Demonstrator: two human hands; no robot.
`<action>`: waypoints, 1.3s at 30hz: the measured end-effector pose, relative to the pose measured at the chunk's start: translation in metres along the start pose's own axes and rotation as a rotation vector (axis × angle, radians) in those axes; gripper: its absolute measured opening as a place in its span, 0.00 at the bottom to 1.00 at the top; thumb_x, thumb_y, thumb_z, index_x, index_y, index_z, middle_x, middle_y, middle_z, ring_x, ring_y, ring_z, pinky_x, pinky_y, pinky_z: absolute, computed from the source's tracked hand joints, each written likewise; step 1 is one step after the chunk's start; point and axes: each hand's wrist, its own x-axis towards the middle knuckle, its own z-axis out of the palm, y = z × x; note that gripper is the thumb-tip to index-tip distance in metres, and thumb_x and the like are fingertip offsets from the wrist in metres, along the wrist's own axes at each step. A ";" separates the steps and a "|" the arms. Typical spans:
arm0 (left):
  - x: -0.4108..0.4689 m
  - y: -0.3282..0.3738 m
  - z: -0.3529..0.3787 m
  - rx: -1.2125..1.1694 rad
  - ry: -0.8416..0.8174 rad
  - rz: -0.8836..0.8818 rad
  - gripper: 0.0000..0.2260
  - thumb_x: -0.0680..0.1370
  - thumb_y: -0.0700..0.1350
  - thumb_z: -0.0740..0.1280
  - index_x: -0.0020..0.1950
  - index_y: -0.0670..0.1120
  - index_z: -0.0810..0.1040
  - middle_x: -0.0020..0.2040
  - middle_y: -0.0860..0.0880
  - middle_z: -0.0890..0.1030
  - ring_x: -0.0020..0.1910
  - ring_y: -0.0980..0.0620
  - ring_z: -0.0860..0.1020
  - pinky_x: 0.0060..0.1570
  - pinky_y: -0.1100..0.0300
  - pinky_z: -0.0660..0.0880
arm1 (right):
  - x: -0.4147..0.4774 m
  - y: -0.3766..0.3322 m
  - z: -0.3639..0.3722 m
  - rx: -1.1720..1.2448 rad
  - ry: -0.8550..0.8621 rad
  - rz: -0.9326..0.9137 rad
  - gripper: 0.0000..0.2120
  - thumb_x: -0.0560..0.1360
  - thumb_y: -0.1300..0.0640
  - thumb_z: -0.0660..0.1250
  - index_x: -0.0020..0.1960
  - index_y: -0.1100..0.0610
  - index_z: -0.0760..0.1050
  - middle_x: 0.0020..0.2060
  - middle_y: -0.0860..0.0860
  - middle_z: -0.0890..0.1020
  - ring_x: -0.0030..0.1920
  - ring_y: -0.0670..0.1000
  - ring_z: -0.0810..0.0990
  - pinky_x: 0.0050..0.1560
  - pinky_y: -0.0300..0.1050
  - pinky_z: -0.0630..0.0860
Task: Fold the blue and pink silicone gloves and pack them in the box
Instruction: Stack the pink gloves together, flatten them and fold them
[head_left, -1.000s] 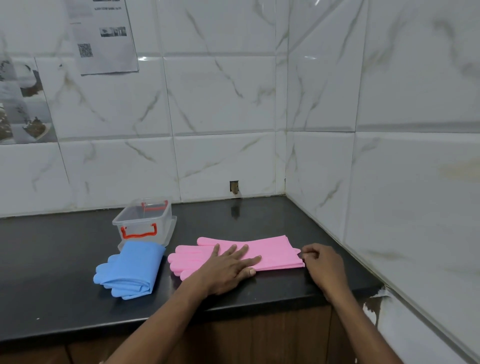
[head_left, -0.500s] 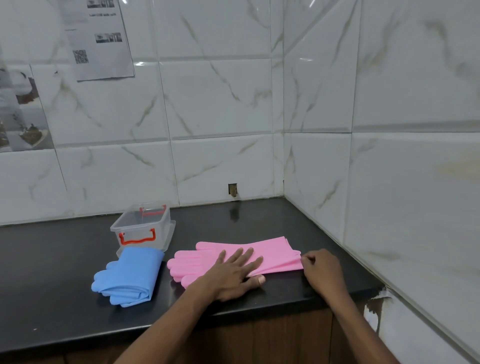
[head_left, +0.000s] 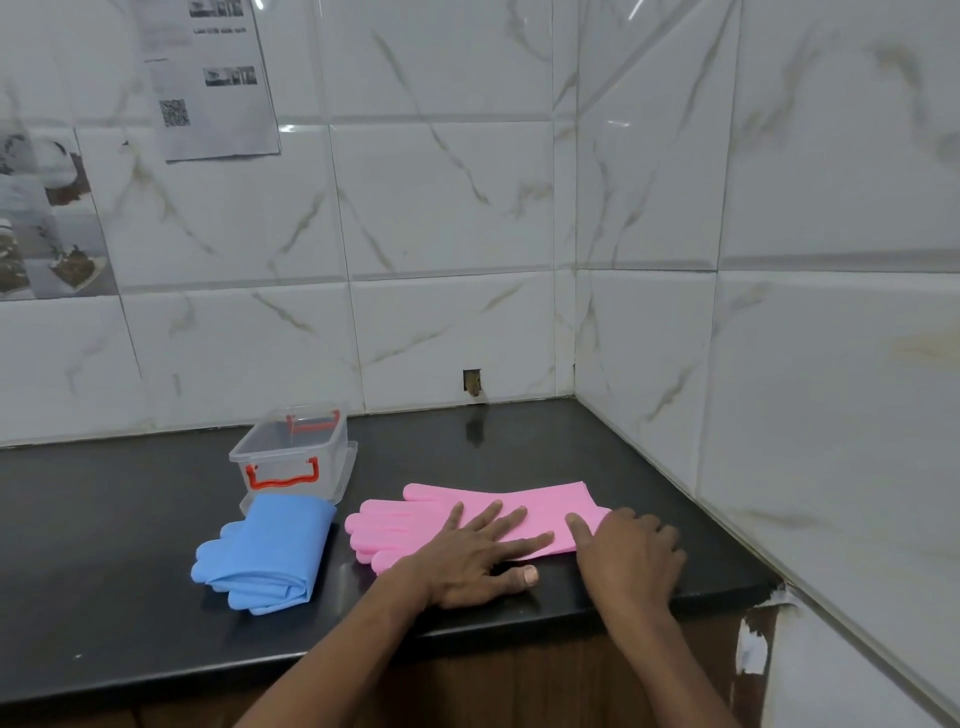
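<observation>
Lying under the spread left grip, pink gloves touch the right grip, its hold unclear.

White marble-look tiles with grey-brown veins cover two walls that meet in a corner at the right. A printed sheet with a square code and a photo poster hang at the back wall's left, and a small hole breaks the bottom row of tiles. The glossy black surface runs along both walls above brown wooden cabinet fronts.
</observation>
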 end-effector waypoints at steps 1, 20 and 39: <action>0.000 0.000 0.000 -0.002 -0.002 -0.001 0.26 0.74 0.74 0.39 0.72 0.75 0.41 0.80 0.56 0.43 0.78 0.50 0.38 0.73 0.35 0.36 | -0.002 -0.006 0.000 -0.009 -0.024 0.015 0.31 0.74 0.32 0.57 0.60 0.58 0.74 0.58 0.57 0.78 0.58 0.57 0.75 0.55 0.50 0.72; 0.016 0.000 -0.045 -0.713 -0.014 -0.276 0.45 0.68 0.78 0.34 0.60 0.58 0.81 0.74 0.53 0.69 0.74 0.49 0.64 0.74 0.42 0.51 | -0.015 -0.035 0.004 0.519 0.065 0.024 0.34 0.74 0.63 0.67 0.73 0.55 0.53 0.55 0.59 0.82 0.50 0.62 0.82 0.46 0.50 0.75; 0.047 -0.020 -0.038 -0.941 0.481 -0.663 0.05 0.75 0.38 0.63 0.42 0.37 0.77 0.42 0.39 0.80 0.41 0.44 0.77 0.41 0.55 0.74 | -0.019 -0.040 0.023 0.441 -0.072 -0.786 0.19 0.74 0.62 0.65 0.62 0.48 0.76 0.53 0.45 0.78 0.52 0.45 0.76 0.52 0.37 0.73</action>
